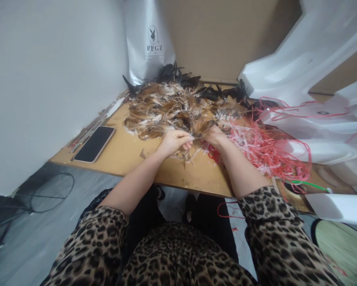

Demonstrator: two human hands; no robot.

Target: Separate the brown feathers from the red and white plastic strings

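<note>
The left hand [176, 142] was at the near edge of the pile [154, 109] of brown feathers, its thumb and forefinger pinched together on the thin ends of a brown tuft [204, 126]. The tuft lay between the two hands, just in front of the pile. The right hand [213, 137] was beside it, at the pile's near right corner; its fingers were mostly hidden by the tuft and the hand itself, so I cannot tell whether they were closed on it.

The pile spread across the worktop [127, 159], with small scraps [186, 156] in front of it. Black feathers [175, 75] fringed its far side. Behind them stood a silver bag [148, 28] printed PPGZ, and to the right of that, beyond the pile, a brown board [211, 35]. Left of the pile lay a phone [95, 143], dark screen up, near the wall [53, 59].

Right of the pile, a tangle of red and pale strands [255, 145] crowded the worktop. The right forearm crossed in front of part of it. Farther right of the pile, large white shapes [285, 63] took up that side, with red cord looped over them and a green strip [311, 184] nearer the person.
</note>
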